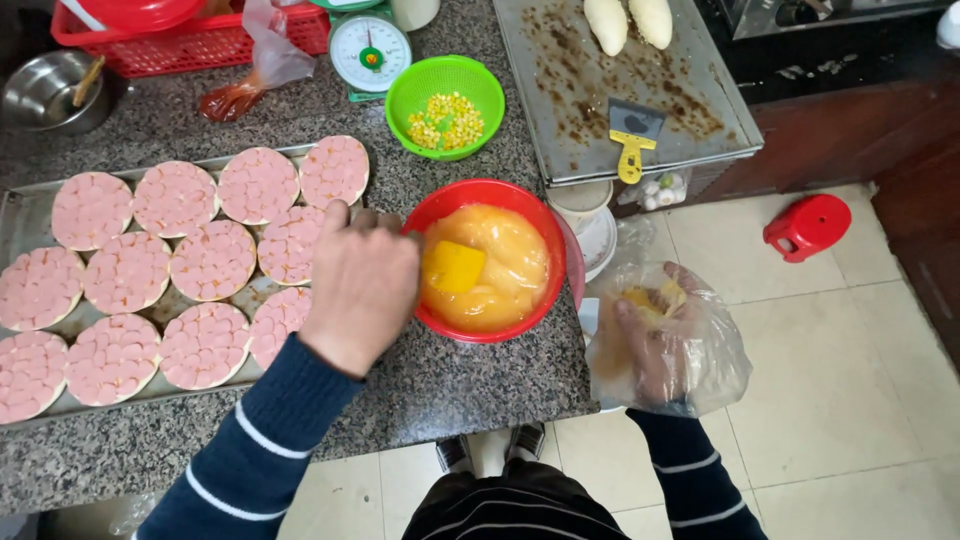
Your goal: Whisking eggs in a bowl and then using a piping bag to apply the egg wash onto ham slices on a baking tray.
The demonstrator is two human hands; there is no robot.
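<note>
Left hand: I am seeing my left hand [362, 285] curled shut at the rim of the red bowl [560, 255]; what it is gripping is hiding behind the knuckles.
Bowl: sitting on the granite counter [450, 390], filled with yellow sauce [500, 270], a yellow scraper blade [452, 266] dipping in.
Right hand: my right hand [650, 345] is sitting inside a clear plastic bag [700, 360], loosely cupped, smeared yellow; details are blurring.
Tray: sausage-topped rounds [205, 260] are lying on a tray [20, 215], cut off at left.
</note>
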